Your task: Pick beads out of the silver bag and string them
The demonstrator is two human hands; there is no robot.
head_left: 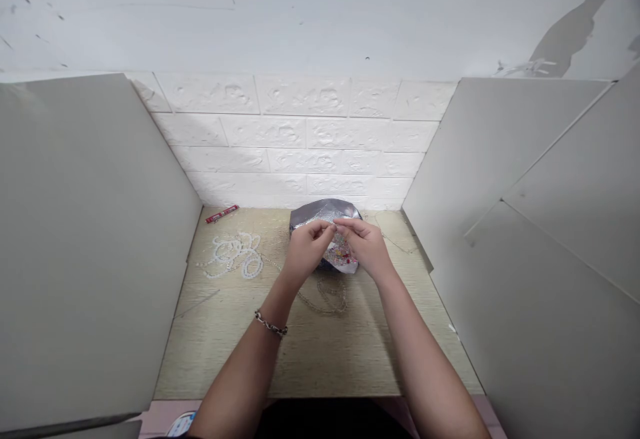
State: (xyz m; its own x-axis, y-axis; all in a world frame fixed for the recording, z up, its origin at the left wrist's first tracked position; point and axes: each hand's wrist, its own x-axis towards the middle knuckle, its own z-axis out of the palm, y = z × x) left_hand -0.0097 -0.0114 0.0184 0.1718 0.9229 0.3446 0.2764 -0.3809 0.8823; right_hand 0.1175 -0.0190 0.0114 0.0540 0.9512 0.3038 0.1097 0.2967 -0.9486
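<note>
Both hands meet above a silver foil bag (325, 210) that lies open, with small pink, red and clear beads (342, 252) inside. My left hand (306, 250) is closed in a pinch, thumb against index finger. Facing it, my right hand (369, 247) pinches too, its fingertips almost touching the left ones. Whatever sits between the fingertips is too small to make out. A strand of clear beads (331, 307) lies looped on the table just below the hands.
Coiled white bead strands (252, 267) and a narrow red packet (223, 214) lie on the left of the wooden table (330, 366). A thin wire-like piece (200, 302) rests near the left edge. Grey panels (90, 239) flank the table, and a white brick-patterned wall (305, 132) closes the back.
</note>
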